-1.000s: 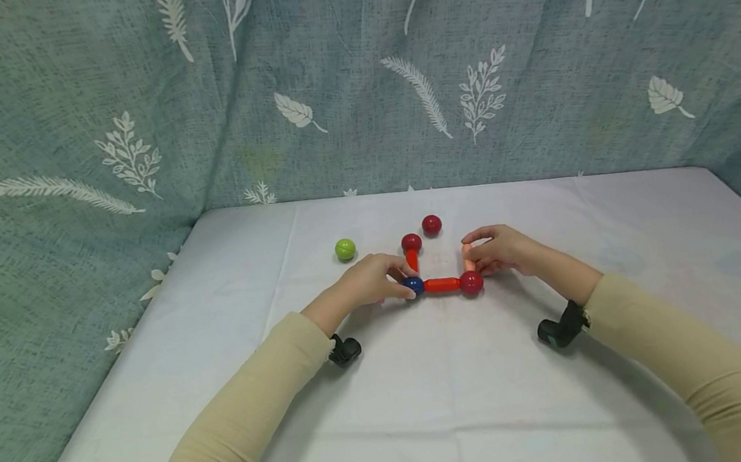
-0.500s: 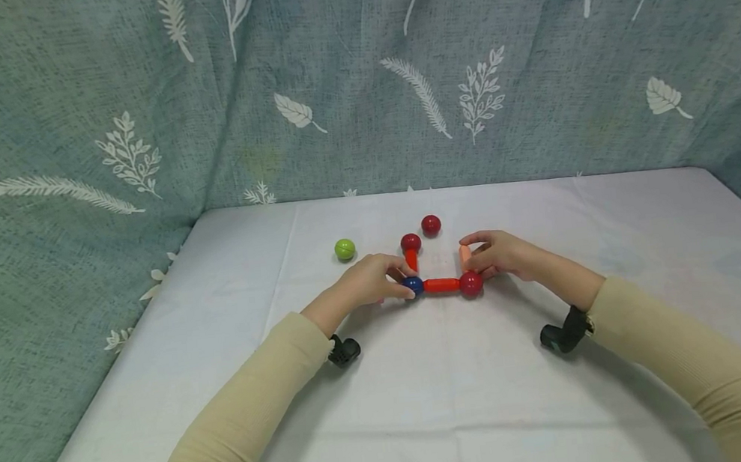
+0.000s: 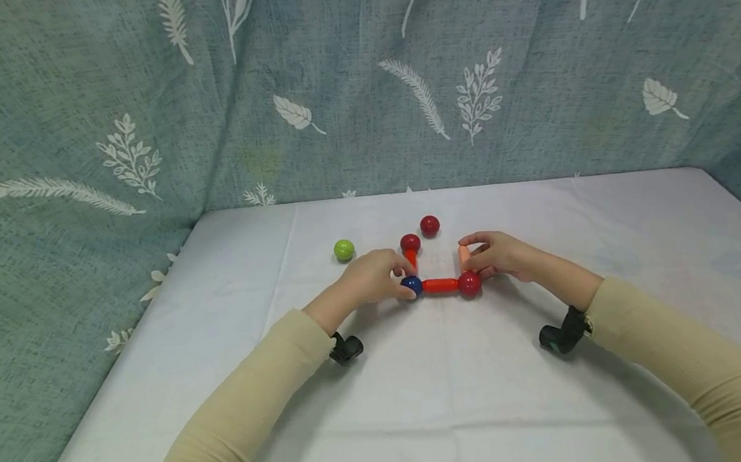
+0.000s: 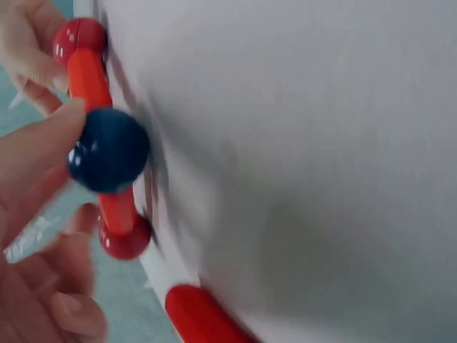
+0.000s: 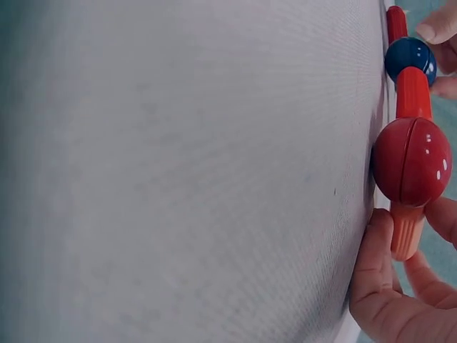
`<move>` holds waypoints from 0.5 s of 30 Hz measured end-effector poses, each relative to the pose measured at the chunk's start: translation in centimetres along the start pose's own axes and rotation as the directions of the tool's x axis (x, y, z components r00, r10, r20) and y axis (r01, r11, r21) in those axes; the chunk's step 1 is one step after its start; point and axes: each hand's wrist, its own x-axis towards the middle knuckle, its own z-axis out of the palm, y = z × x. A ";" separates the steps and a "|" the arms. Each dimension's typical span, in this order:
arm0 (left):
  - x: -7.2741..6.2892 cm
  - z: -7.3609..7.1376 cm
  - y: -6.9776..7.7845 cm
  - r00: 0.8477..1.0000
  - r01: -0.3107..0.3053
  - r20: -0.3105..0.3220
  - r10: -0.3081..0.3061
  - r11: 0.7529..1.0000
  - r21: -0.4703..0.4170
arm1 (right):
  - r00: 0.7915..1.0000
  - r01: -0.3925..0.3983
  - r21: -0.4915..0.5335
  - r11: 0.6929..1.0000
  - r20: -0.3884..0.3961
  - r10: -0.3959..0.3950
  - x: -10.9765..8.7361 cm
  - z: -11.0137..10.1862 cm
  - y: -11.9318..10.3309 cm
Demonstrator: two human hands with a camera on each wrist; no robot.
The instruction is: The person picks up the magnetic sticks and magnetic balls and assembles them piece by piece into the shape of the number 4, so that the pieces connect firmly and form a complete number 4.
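Note:
A U-shaped build of balls and sticks lies on the white cloth. At its near left corner, my left hand (image 3: 371,276) pinches the blue ball (image 3: 413,287) between thumb and fingers. An orange-red stick (image 3: 440,285) joins this ball to a red ball (image 3: 469,284) at the near right. From that red ball a peach stick (image 5: 407,232) extends away from me, held by the fingers of my right hand (image 3: 507,254). Another orange-red stick (image 3: 411,258) runs from the blue ball to a farther red ball (image 3: 410,242), partly hidden behind my left fingers.
Beyond the build lie a loose red ball (image 3: 429,225) and a green ball (image 3: 344,249). In the left wrist view, a red stick (image 4: 203,314) lies on the cloth near my left hand. A leaf-patterned curtain (image 3: 354,74) hangs behind the table.
My right hand has shifted slightly nearer along the peach stick, toward the red ball. My left hand stays at the blue ball with only a slight shift of its fingers.

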 end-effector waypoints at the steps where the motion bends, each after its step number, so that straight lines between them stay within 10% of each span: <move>1: 0.0 0.0 0.3 1.000 -0.022 -0.014 0.022 1.000 0.017 | 1.000 0.002 -0.001 1.000 0.001 -0.002 0.0 0.0 0.0; 15: 1.1 2.3 4.1 0.992 -0.105 -0.065 0.106 0.994 0.022 | 0.999 0.029 0.026 0.999 0.018 -0.029 -0.2 -0.1 0.0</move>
